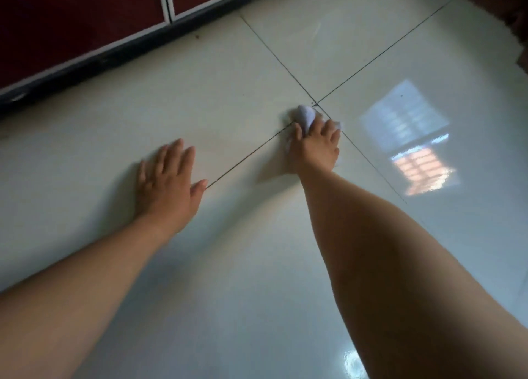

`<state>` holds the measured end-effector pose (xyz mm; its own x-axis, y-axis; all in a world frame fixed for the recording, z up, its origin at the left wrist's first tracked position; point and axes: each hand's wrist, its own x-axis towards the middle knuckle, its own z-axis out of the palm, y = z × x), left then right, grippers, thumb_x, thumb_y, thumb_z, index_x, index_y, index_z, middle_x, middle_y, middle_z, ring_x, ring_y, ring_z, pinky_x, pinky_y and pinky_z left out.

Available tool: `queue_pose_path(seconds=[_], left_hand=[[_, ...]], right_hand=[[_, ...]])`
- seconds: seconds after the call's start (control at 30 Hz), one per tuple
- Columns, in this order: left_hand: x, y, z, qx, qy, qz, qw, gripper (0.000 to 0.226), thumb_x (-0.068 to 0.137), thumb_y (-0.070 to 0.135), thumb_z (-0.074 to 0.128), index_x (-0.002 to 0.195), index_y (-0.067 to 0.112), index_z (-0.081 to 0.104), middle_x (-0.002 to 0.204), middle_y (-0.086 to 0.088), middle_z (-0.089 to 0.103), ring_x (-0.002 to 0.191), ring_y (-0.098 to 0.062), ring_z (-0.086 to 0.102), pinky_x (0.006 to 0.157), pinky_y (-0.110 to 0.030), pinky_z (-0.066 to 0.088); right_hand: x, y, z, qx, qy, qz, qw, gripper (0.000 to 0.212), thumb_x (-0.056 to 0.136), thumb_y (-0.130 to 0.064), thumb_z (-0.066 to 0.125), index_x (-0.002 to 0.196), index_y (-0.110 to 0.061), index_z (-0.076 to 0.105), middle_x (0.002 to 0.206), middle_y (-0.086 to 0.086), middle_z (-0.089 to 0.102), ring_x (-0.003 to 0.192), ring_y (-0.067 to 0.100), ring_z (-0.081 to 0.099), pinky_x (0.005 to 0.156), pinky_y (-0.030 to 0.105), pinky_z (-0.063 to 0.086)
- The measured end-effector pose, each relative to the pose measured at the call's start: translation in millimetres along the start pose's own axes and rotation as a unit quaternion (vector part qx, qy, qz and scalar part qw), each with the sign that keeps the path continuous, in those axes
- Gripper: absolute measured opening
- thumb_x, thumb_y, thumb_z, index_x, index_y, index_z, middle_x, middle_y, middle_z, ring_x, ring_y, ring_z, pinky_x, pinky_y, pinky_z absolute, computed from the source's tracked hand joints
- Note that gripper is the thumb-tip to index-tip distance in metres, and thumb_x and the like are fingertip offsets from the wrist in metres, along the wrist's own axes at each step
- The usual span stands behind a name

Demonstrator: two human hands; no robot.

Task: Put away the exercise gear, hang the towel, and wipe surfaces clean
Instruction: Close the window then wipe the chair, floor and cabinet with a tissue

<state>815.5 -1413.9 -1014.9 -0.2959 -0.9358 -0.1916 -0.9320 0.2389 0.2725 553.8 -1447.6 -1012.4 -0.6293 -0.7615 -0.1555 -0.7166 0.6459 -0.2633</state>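
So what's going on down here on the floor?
A person is cleaning the glossy white tiled floor by hand. Their right hand grips a small crumpled white cloth, pressed down where the dark grout lines cross. The left hand lies flat on the tile beside it, fingers spread, apparently as a prop. A dark red cabinet runs along the far edge.
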Motion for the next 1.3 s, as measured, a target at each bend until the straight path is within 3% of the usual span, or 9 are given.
queue_pose_path(seconds=[0.13, 0.2, 0.37, 0.43, 0.63, 0.8, 1.0, 1.17, 1.3], left_hand=[[-43, -56, -6, 0.007, -0.027, 0.021, 0.999, 0.065, 0.092, 0.052, 0.037, 0.148, 0.025, 0.020, 0.159, 0.005, 0.006, 0.145, -0.014, 0.006, 0.113, -0.051, 0.006], [-54, -72, -14, -0.004, -0.025, -0.009, 1.000, 0.069, 0.089, 0.051, 0.047, 0.147, 0.021, 0.025, 0.158, 0.001, 0.011, 0.144, -0.018, 0.010, 0.113, -0.053, 0.009], [-70, -116, -23, 0.011, -0.060, -0.023, 0.998, 0.077, 0.081, 0.067, 0.043, 0.144, 0.025, 0.032, 0.159, 0.007, 0.000, 0.145, -0.014, 0.001, 0.112, -0.054, 0.007], [-68, -121, -27, 0.004, -0.078, -0.012, 0.997, 0.077, 0.082, 0.067, 0.044, 0.146, 0.027, 0.028, 0.158, 0.008, -0.005, 0.145, -0.013, -0.002, 0.112, -0.052, 0.007], [-60, -129, -37, 0.016, -0.118, 0.035, 0.992, 0.083, 0.083, 0.059, 0.051, 0.149, 0.029, 0.009, 0.158, 0.007, -0.010, 0.145, -0.014, -0.005, 0.114, -0.050, 0.009], [-99, -171, -36, 0.012, -0.069, 0.084, 0.994, 0.080, 0.083, 0.057, 0.052, 0.148, 0.021, 0.022, 0.159, 0.004, 0.003, 0.145, -0.016, 0.006, 0.115, -0.044, 0.014], [-130, -195, -45, 0.066, -0.117, 0.126, 0.983, 0.076, 0.088, 0.059, 0.040, 0.150, 0.028, 0.007, 0.158, 0.007, -0.008, 0.145, -0.013, -0.004, 0.115, -0.039, 0.009], [-154, -211, -59, 0.084, -0.158, 0.128, 0.976, 0.075, 0.090, 0.054, 0.043, 0.150, 0.030, 0.006, 0.158, 0.008, -0.010, 0.145, -0.013, -0.003, 0.115, -0.040, 0.013], [-188, -234, -64, 0.108, -0.162, 0.117, 0.974, 0.072, 0.092, 0.054, 0.037, 0.149, 0.030, 0.001, 0.157, 0.009, -0.013, 0.145, -0.011, -0.006, 0.115, -0.039, 0.012]], right_hand=[[-72, -69, 28, 0.047, -0.040, -0.110, 0.992, 0.054, 0.096, -0.045, 0.033, 0.145, -0.024, 0.026, 0.155, 0.005, 0.015, 0.143, 0.024, 0.007, 0.109, 0.039, 0.019], [-123, -99, 45, 0.061, -0.061, -0.189, 0.978, 0.052, 0.096, -0.043, 0.037, 0.145, -0.025, 0.030, 0.156, 0.005, 0.016, 0.143, 0.024, 0.009, 0.108, 0.036, 0.017], [-197, -106, 68, 0.018, -0.080, -0.357, 0.930, 0.057, 0.088, -0.039, 0.054, 0.141, -0.025, 0.038, 0.154, 0.005, 0.025, 0.142, 0.028, 0.020, 0.102, 0.036, 0.018], [-192, -105, 68, 0.014, -0.086, -0.340, 0.936, 0.058, 0.089, -0.041, 0.053, 0.143, -0.028, 0.035, 0.155, 0.002, 0.022, 0.143, 0.024, 0.018, 0.104, 0.035, 0.019], [-233, -153, 74, 0.062, -0.098, -0.109, 0.987, 0.059, 0.096, -0.042, 0.034, 0.149, -0.025, 0.014, 0.158, 0.003, -0.003, 0.144, 0.022, -0.008, 0.113, 0.039, 0.007], [-281, -125, 72, 0.032, -0.113, -0.239, 0.964, 0.059, 0.095, -0.038, 0.041, 0.148, -0.028, 0.017, 0.158, -0.001, 0.004, 0.145, 0.021, -0.001, 0.112, 0.037, 0.011], [-319, -127, 82, 0.050, -0.065, -0.086, 0.993, 0.060, 0.093, -0.039, 0.041, 0.147, -0.025, 0.020, 0.158, 0.002, 0.005, 0.144, 0.022, 0.000, 0.109, 0.036, 0.015], [-372, -104, 82, 0.050, -0.082, -0.228, 0.969, 0.060, 0.089, -0.049, 0.028, 0.145, -0.025, 0.029, 0.156, 0.002, 0.018, 0.144, 0.024, 0.012, 0.110, 0.038, 0.021], [-368, -102, 84, 0.053, -0.047, -0.152, 0.986, 0.061, 0.088, -0.051, 0.029, 0.144, -0.029, 0.026, 0.155, -0.002, 0.018, 0.143, 0.019, 0.011, 0.108, 0.036, 0.025]])
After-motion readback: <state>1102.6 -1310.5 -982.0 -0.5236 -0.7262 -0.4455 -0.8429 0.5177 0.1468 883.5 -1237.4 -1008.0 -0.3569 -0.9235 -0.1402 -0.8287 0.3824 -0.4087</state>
